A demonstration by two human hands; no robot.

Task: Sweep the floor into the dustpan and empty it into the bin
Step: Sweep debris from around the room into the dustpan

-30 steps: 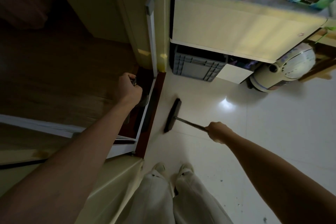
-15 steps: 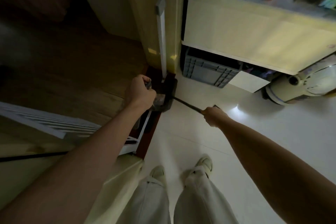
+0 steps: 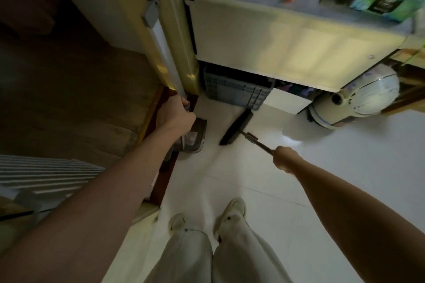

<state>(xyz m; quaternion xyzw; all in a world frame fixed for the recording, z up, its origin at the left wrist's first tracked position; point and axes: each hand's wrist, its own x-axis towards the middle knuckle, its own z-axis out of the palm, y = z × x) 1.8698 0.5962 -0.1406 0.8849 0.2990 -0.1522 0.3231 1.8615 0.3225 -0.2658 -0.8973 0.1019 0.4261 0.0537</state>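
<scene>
White glossy tile floor (image 3: 345,179), with a person sweeping by a doorway, both hands busy.

Left hand (image 3: 176,116), arm stretched forward, is fisted around the upright handle of a dark grey plastic dustpan (image 3: 194,138) standing on the floor at the door threshold. Right hand (image 3: 284,159) is closed around the thin metal handle of a black flat-headed broom (image 3: 236,127), whose head rests on the tiles just right of the dustpan, apart from it. No writing is legible. Half a second ago the broom head was at the dustpan; it has since swung out toward the grey slatted plastic crate (image 3: 236,93).
</scene>
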